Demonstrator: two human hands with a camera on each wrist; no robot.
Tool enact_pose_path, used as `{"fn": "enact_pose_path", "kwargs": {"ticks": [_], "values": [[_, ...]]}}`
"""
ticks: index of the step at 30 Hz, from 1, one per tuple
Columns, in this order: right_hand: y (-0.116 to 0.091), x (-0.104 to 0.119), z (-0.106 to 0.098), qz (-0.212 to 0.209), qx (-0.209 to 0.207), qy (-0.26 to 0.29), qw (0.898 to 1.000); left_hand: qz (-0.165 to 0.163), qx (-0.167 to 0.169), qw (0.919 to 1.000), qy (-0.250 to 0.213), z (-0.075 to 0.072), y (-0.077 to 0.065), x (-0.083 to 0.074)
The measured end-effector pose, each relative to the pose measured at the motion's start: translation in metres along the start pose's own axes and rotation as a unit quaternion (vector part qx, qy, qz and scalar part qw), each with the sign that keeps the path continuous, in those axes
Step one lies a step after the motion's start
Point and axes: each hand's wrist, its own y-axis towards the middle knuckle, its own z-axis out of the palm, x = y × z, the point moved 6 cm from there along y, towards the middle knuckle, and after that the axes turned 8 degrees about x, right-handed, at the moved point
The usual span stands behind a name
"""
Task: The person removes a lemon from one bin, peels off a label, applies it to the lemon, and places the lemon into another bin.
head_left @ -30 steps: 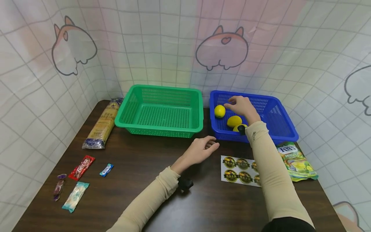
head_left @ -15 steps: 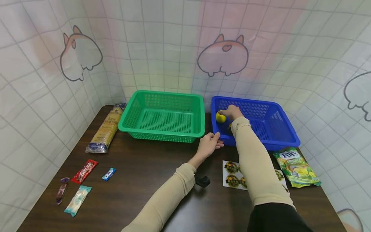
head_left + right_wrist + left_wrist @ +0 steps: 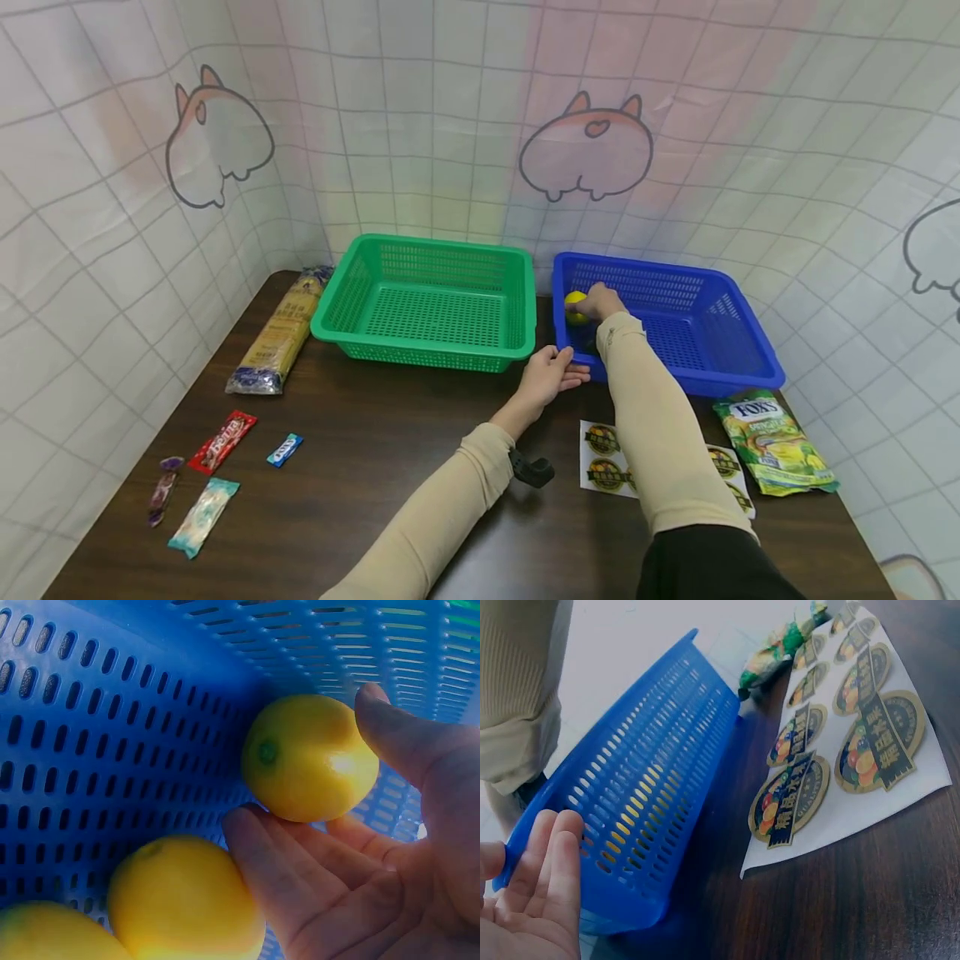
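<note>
My right hand reaches into the left end of the blue basket. It holds a yellow lemon, with the thumb at one side and the fingers curled beneath. Two more lemons show in the right wrist view: one by the fingertips, another cut off at the corner. In the head view the sleeve hides those two. My left hand is at the basket's front left corner. Its thumb and fingers pinch the blue rim, the fingers lying along the outer wall.
Left of the blue basket stands a green basket. A sheet of round stickers and a FOX'S bag lie in front. At left are a noodle pack, a red wrapper and several small wrapped sweets.
The right hand has lowered and moved left in the blue basket, onto the lemon at its left end. The left hand has come forward from the table to the basket's rim.
</note>
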Motion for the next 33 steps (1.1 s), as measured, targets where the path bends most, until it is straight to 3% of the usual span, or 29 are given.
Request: {"fn": "enact_pose_path", "kwargs": {"ticks": [9,13,23,28,33], "values": [[0.003,-0.005,0.002,-0.012,0.020,-0.028,0.999,-0.016,0.002,0.9997,-0.019,0.006,-0.001,0.000],[-0.004,-0.004,-0.005,-0.020,-0.002,-0.015,1.000,-0.028,0.000,0.9989,-0.037,0.005,-0.001,0.002],[-0.049,0.029,-0.041,-0.084,-0.069,-0.031,0.994,-0.032,-0.001,0.9986,-0.043,-0.005,0.002,0.001],[-0.078,0.042,-0.052,-0.137,-0.117,-0.049,0.982,-0.030,0.000,0.9985,-0.046,-0.005,0.001,0.000],[-0.116,0.050,-0.050,-0.178,-0.144,-0.047,0.972,-0.027,-0.002,0.9984,-0.049,-0.006,-0.005,0.006]]}}
